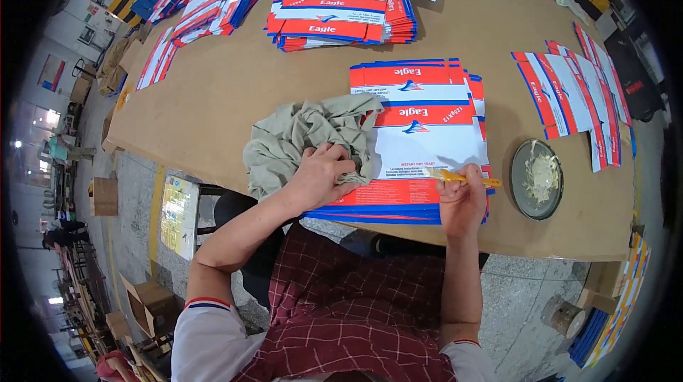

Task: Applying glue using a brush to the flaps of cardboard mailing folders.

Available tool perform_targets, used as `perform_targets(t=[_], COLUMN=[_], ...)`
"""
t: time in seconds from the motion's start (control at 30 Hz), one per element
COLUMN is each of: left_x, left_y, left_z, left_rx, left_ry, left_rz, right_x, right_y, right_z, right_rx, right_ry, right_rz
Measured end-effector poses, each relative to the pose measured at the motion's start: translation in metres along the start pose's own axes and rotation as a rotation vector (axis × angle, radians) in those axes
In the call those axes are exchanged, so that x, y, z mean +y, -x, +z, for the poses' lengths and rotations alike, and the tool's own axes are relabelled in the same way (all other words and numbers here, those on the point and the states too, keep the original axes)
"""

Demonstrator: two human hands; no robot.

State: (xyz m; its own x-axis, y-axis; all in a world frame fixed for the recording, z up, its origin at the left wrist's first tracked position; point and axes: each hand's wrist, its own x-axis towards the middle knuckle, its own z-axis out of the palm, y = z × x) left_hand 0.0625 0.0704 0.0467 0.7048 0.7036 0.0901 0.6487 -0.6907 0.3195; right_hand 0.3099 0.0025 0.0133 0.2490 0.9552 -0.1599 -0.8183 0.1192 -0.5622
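A large brown fibreboard desk (228,90) spans the upper view. Below it lies a speckled grey concrete floor (530,296) with a yellow painted line (155,204). Open brown cardboard boxes (146,304) stand at lower left. Bright windows (43,119) light the left wall

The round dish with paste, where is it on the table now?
In the head view the dish sits near the table's front edge on the person's right, just right of the right hand and the carton stack.
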Motion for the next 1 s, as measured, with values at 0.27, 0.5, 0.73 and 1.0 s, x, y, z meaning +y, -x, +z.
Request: perform_targets(t=[0.27,0.5,0.73,1.0], left_x=[-0.008,-0.118,-0.166,-0.124], left_y=[-0.011,-0.027,-0.061,-0.175], left_z=[0.013,-0.035,-0.092,-0.034], left_rx=[-0.005,0.384,0.283,0.193], left_ry=[0.038,-0.392,-0.578,-0.745], left_rz=[-0.202,-0.288,-0.580,-0.042], right_x=[-0.001,0.004,0.007,0.000], right_y=[-0.004,-0.004,-0.003,-0.004], right_z=[0.012,0.002,0.002,0.011], right_rx=[0.080,0.106,0.082,0.126], right_ry=[-0.002,-0.056,-0.124,-0.092], right_rz=[0.045,0.044,0.060,0.119])
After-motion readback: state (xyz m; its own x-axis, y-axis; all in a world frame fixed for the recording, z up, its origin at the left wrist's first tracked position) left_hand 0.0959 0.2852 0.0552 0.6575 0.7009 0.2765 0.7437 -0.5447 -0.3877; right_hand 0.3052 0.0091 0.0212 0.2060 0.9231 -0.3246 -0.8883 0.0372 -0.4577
